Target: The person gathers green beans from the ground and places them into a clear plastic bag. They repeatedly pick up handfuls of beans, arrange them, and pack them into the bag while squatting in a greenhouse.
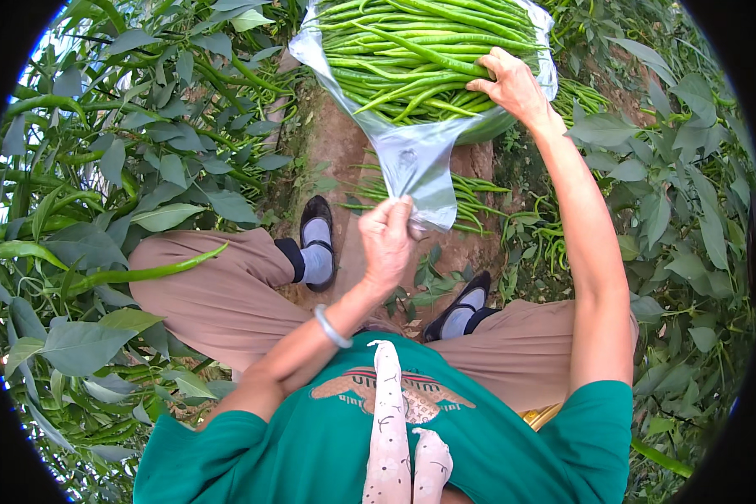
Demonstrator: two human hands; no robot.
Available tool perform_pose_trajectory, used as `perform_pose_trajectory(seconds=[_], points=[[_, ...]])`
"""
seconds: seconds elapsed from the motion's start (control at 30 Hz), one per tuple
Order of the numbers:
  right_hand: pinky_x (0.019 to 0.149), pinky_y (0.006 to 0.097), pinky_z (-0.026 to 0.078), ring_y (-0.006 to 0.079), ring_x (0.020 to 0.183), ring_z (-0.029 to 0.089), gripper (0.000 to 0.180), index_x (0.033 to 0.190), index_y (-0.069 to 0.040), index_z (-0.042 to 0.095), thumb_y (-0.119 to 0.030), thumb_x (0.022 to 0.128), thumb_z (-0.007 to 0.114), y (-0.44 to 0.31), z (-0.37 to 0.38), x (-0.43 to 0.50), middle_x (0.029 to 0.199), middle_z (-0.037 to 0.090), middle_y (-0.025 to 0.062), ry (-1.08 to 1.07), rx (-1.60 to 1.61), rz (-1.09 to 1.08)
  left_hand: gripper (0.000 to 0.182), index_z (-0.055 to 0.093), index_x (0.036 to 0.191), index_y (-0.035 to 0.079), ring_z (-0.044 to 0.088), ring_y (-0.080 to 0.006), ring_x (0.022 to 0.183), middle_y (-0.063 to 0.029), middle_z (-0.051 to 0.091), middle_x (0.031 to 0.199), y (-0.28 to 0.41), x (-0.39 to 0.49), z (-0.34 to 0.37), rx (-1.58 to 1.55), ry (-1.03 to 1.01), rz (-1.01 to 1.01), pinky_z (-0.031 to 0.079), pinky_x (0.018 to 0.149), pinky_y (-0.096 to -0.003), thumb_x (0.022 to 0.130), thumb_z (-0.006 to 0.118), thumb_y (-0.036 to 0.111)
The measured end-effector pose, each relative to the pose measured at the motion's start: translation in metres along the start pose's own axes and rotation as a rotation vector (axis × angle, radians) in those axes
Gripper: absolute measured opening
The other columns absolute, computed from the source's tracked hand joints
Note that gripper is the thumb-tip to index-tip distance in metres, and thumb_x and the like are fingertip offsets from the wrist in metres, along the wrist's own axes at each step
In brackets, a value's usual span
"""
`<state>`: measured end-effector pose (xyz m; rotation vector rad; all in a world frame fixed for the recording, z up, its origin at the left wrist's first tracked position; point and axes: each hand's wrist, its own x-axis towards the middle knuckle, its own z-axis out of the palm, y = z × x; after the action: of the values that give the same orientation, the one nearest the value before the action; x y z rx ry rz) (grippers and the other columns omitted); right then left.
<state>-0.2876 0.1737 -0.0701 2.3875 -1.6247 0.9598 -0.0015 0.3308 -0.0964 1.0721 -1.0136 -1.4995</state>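
Note:
A clear plastic bag full of long green chili peppers lies open at the top centre, the peppers stacked lengthwise. My left hand pinches the gathered near edge of the bag between thumb and fingers, pulling it towards me. My right hand rests at the right end of the stack, its thumb and fingertips on the tips of some peppers. Loose green chili peppers lie on the soil under and beside the bag, partly hidden by its plastic.
Leafy pepper plants with hanging peppers crowd the left side, and more pepper plants stand on the right. Between them runs a narrow soil path. My feet in dark shoes are either side of it; more picked peppers lie at upper right.

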Motion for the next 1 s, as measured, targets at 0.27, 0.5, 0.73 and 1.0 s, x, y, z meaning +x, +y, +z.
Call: perform_pose_trajectory(seconds=[0.27, 0.5, 0.73, 1.0], points=[[0.074, 0.0409, 0.052, 0.0323, 0.088, 0.062, 0.037, 0.104, -0.002, 0.066, -0.022, 0.076, 0.078, -0.028, -0.023, -0.005, 0.099, 0.058, 0.0111, -0.191, -0.193, -0.187, 0.034, 0.060, 0.068, 0.001, 0.040, -0.0063, 0.037, -0.0028, 0.055, 0.053, 0.108, 0.065, 0.018, -0.080, -0.014, 0.086, 0.026, 0.036, -0.0232, 0.095, 0.060, 0.022], [0.082, 0.0411, 0.049, 0.0319, 0.093, 0.059, 0.025, 0.103, 0.000, 0.063, -0.014, 0.083, 0.068, -0.022, -0.028, 0.019, 0.098, 0.057, 0.0109, -0.249, -0.183, -0.316, 0.032, 0.062, 0.067, 0.002, 0.041, -0.0066, 0.036, -0.0038, 0.057, 0.052, 0.112, 0.079, 0.019, -0.087, -0.059, 0.080, 0.027, 0.035, -0.0225, 0.094, 0.063, 0.020], [0.080, 0.0414, 0.048, 0.0321, 0.093, 0.059, 0.021, 0.098, -0.001, 0.060, -0.020, 0.092, 0.064, -0.023, -0.034, 0.030, 0.094, 0.058, 0.0141, -0.239, 0.013, -0.223, 0.032, 0.063, 0.069, 0.002, 0.040, -0.0057, 0.035, -0.0028, 0.057, 0.053, 0.115, 0.079, 0.010, -0.056, -0.052, 0.031, 0.025, 0.034, -0.0225, 0.095, 0.062, 0.020], [0.080, 0.0418, 0.051, 0.0334, 0.093, 0.062, 0.027, 0.095, -0.001, 0.060, -0.005, 0.073, 0.074, -0.025, -0.031, 0.005, 0.093, 0.059, 0.0124, -0.328, -0.044, -0.239, 0.032, 0.062, 0.069, 0.002, 0.040, -0.0047, 0.037, -0.0025, 0.057, 0.054, 0.115, 0.075, 0.012, -0.043, -0.133, 0.030, 0.025, 0.036, -0.0218, 0.096, 0.060, 0.018]])
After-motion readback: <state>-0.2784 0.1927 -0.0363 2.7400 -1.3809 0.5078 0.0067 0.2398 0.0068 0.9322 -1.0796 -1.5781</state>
